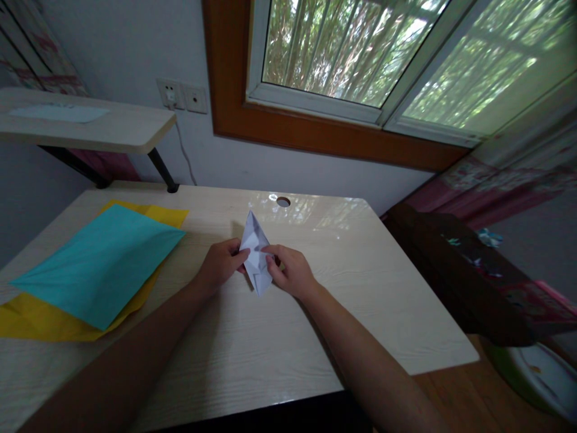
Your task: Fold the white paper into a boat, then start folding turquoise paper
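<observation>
A folded white paper piece (255, 252), pointed at both ends, is held just above the pale wooden desk (360, 288) near its middle. My left hand (220, 263) pinches its left side with thumb and fingers. My right hand (291, 270) pinches its right edge. Both forearms reach in from the bottom of the view. The lower tip of the paper points toward me and the upper tip toward the window.
A teal paper sheet (101, 261) lies on yellow sheets (40, 319) at the desk's left. A cable hole (283, 201) sits at the desk's back edge. A raised shelf (90, 126) is at far left, a dark piece of furniture (473, 282) on the right.
</observation>
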